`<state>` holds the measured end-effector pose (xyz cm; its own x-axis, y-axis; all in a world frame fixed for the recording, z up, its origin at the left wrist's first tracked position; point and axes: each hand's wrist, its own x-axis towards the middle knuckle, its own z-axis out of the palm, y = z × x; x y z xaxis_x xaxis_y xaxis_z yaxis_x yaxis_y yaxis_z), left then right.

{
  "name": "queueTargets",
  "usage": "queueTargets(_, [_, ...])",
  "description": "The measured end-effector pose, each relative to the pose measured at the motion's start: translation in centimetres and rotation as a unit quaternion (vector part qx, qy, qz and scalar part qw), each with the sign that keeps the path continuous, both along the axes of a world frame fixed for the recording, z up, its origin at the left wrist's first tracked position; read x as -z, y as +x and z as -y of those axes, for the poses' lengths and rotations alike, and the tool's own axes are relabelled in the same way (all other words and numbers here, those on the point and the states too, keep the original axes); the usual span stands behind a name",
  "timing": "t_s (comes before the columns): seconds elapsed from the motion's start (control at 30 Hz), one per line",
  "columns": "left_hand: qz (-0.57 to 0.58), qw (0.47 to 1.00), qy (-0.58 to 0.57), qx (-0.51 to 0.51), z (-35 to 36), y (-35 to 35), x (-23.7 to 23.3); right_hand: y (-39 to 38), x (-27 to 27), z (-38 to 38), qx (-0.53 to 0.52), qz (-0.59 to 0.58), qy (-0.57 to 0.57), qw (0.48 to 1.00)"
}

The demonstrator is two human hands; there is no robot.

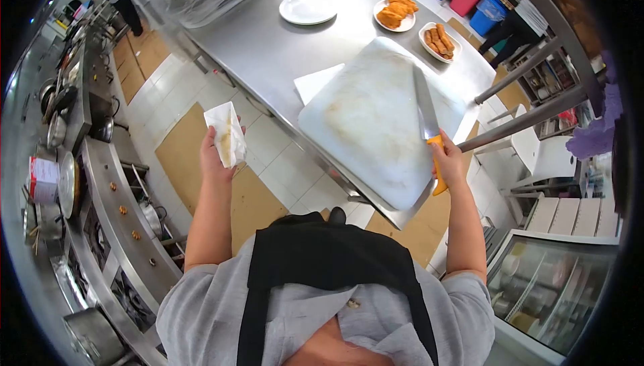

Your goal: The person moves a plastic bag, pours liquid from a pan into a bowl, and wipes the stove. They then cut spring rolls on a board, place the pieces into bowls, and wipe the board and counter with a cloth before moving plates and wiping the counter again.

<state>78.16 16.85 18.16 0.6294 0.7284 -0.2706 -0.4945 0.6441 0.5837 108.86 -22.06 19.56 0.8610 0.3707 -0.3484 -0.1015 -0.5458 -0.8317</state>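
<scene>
My left hand (213, 145) grips a folded white paper napkin (223, 133) with a yellow-brown stain, held out over the floor left of the steel table. Around the orange handle of a kitchen knife (424, 108) my right hand (448, 159) is closed. The blade points away from me, over the right part of a large white cutting board (362, 121). The board looks stained and damp. A white sheet (314, 83) sticks out from under its left edge.
On the steel table (258, 44) stand a white plate (308, 10), a plate of orange fried pieces (397, 13) and a bowl of brown rolls (439, 42). Metal rails (516, 128) border its right side. A stove (121, 212) runs along the left. Two people are farther off.
</scene>
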Motion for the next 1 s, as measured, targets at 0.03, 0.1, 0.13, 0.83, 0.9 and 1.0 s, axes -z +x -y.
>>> queueTargets(0.03, [0.001, 1.0, -0.006, -0.014, 0.0, -0.4, 0.1, -0.8, 0.0, -0.7, -0.018, 0.013, -0.018, 1.0])
queueTargets(0.1, [-0.004, 1.0, -0.003, -0.011, -0.1, -1.3, 1.2, -3.2, -0.1, -2.1, -0.055, 0.015, -0.048, 0.997])
queueTargets(0.13, [-0.006, 1.0, -0.002, -0.007, -0.2, -1.9, 1.9, -4.8, -0.1, -3.1, -0.072, 0.004, -0.058, 0.996])
queueTargets(0.83, [0.097, 0.99, -0.1, 0.013, -0.6, -10.8, 1.8, -31.2, -1.9, -20.4, -0.394, 0.26, 0.257, 0.843])
queueTargets(0.9, [0.092, 0.991, -0.094, 0.015, 0.0, -11.4, -0.3, -33.2, -1.9, -21.9, -0.404, 0.3, 0.246, 0.828])
queueTargets(1.0, [0.156, 0.984, -0.086, -0.024, 0.3, -11.8, -1.2, -35.6, -0.6, -23.8, -0.43, 0.318, 0.229, 0.813])
